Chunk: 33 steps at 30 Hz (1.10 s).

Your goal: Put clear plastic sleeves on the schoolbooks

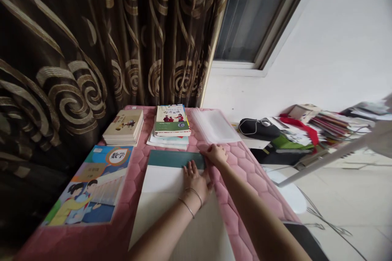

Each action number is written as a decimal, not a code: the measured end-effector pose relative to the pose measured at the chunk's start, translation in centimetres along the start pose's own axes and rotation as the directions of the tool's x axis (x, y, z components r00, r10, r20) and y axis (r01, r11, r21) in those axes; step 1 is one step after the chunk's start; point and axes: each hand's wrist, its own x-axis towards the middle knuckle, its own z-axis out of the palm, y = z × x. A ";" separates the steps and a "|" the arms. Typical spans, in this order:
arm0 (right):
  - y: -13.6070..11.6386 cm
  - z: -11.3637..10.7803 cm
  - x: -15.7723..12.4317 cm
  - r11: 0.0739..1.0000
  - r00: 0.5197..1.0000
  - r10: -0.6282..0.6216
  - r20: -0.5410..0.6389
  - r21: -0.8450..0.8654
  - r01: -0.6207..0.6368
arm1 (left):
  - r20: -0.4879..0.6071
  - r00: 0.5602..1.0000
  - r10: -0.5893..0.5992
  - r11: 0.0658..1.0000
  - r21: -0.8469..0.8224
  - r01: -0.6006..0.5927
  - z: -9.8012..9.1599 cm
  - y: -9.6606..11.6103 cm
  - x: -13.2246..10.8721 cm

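Observation:
A book [167, 183] lies spread flat on the pink padded table cover, with a dark green band across its far end and a pale surface below. My left hand [196, 179], with two thin bangles at the wrist, rests flat over its right side, fingertips on the green band. At the far right corner my right hand [216, 154] has its fingers curled and pinched on the edge of what looks like a book cover. The fingertips are partly hidden. Just beyond that hand lies a stack of clear plastic covers [216, 125].
A blue maths textbook [94, 187] lies at left. Behind it stand a stack of tan books [124, 126] and a stack of booklets [171, 120]. A patterned curtain [137, 40] hangs beyond. Right of the table are a lamp pole [324, 163], a black pouch [259, 128] and piled papers.

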 end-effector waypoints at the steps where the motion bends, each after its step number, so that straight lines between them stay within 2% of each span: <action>1: 0.0 0.0 -0.1 1.000 1.000 -0.001 0.001 -0.002 0.001 | 0.000 1.000 -0.002 1.000 0.003 0.002 0.0 0.0 0.0; 11: 2.8 0.4 -2.9 0.995 0.995 -0.086 0.058 -0.042 0.088 | -0.018 1.000 0.004 1.000 -0.011 -0.005 0.3 -0.1 0.0; 24: -0.3 0.0 0.2 0.999 0.999 0.039 0.029 -0.029 -0.038 | -0.043 0.999 0.004 1.000 -0.005 -0.004 1.1 -0.3 0.2; 28: 0.0 0.2 -0.7 0.999 0.999 0.027 0.026 -0.024 -0.027 | -0.012 1.000 -0.002 1.000 -0.020 0.001 0.5 -0.2 0.0; 33: 1.7 0.4 -2.1 0.998 0.996 -0.059 0.066 -0.033 0.061 | -0.021 1.000 0.010 1.000 -0.029 -0.010 0.1 -0.1 -0.1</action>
